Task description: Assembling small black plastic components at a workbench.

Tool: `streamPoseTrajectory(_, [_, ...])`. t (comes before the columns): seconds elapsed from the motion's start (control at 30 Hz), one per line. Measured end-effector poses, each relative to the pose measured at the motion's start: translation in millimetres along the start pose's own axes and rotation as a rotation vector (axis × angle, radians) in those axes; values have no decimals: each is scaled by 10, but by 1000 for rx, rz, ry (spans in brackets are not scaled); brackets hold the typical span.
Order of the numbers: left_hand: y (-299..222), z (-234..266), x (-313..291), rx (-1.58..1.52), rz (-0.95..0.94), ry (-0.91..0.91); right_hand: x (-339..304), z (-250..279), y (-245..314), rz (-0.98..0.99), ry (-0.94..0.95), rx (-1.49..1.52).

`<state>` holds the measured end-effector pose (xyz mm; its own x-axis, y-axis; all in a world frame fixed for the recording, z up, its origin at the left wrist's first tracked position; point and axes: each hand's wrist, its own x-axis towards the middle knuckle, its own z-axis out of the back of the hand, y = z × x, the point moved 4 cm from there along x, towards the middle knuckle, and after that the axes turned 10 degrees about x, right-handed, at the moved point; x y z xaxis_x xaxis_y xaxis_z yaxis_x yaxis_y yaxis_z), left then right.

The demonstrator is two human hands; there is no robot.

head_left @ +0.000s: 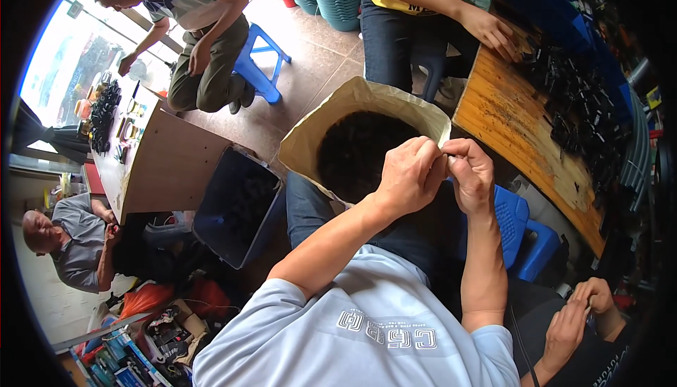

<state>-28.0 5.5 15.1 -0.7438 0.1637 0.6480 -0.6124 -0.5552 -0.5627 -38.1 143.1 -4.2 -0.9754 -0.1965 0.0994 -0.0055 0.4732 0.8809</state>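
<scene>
An open beige sack (300,148) stands between my knees with a mass of dark pieces (356,148) inside. Over its near right rim, my left hand (410,175) and my right hand (471,174) meet with fingertips pinched together. Both are closed. Whatever small thing lies between the fingers is mostly hidden, and I cannot tell whether they also grip the sack's edge.
On my right is a wooden table (522,115) piled with black parts (571,98); a person's hand (497,34) works there. A dark bin (236,207) stands left, beside a table (183,150). Blue stools (261,62) and other seated people surround me.
</scene>
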Motion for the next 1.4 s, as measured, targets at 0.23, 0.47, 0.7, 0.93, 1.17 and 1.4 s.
streamPoseTrajectory(0.23, [-1, 27, -80, -130, 45, -14, -8, 84, -47, -75, 30, -13])
streamPoseTrajectory(0.47, [18, 20, -124, -160, 144, 4, 32, 27, -29, -91, 79, -8])
streamPoseTrajectory(0.7, [191, -45, -199, -760, 724, 184, 3, 27, 96, -160, 104, -103])
streamPoseTrajectory(0.93, [186, -57, -147, -810, 668, 449, -45, 95, 103, -278, 87, -242])
streamPoseTrajectory(1.17, [120, -136, -27, -386, 426, 511, -83, 103, 238, -316, 132, -420])
streamPoseTrajectory(1.4, [656, -135, -258, -1137, 909, 252, 260, 1173, 1104, 643, -379, -1477])
